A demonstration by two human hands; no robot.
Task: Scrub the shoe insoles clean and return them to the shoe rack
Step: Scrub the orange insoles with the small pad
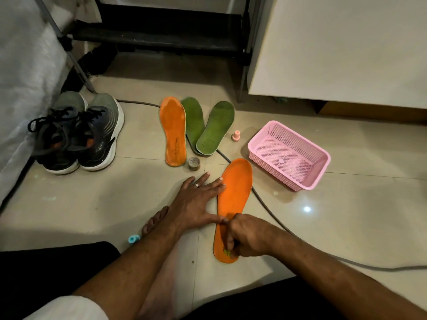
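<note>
An orange insole lies flat on the tiled floor in front of me. My left hand rests spread beside it, with fingertips and thumb touching its left edge. My right hand is curled over the heel end and grips a small scrubbing item with a green tip, mostly hidden under the fingers. A second orange insole and two green insoles lie further away. The dark shoe rack stands at the back.
A pair of dark sneakers sits at the left. An empty pink basket stands at the right, with a small pink cap beside it. A small round tin, a blue cap and a grey cable lie on the floor.
</note>
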